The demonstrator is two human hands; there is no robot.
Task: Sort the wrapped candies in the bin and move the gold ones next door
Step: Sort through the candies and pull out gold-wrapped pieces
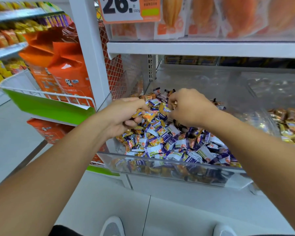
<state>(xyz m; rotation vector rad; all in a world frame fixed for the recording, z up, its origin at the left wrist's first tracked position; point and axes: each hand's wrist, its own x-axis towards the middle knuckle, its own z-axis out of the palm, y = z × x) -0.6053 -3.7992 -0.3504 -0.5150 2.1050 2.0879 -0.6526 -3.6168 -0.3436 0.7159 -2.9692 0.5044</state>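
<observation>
Fingertips of the right hand (189,106) are hidden, because they curl away from the camera down into the pile; the grip seems to pinch a small wrapper, but which candy it is cannot be made out. The left hand (124,114) has a narrow grip closed on several gold candies (147,115), and the orange-gold wrappers stick out to the right of its fingers. Just below and between both grips lies the heap of mixed wrapped candies (175,142), white-purple and gold together, in the clear bin (168,169); its front wall blurs the pieces behind it. To the right of the right grip, past a clear divider, the next bin (262,116) has gold candies (289,123) that are cut off by the picture edge. Above the grips a white shelf (203,48) carries orange packets and a price tag (126,9), cut off at the top. To the left of the left grip stand orange bags (61,68) in a wire basket (46,94), all blurred.
</observation>
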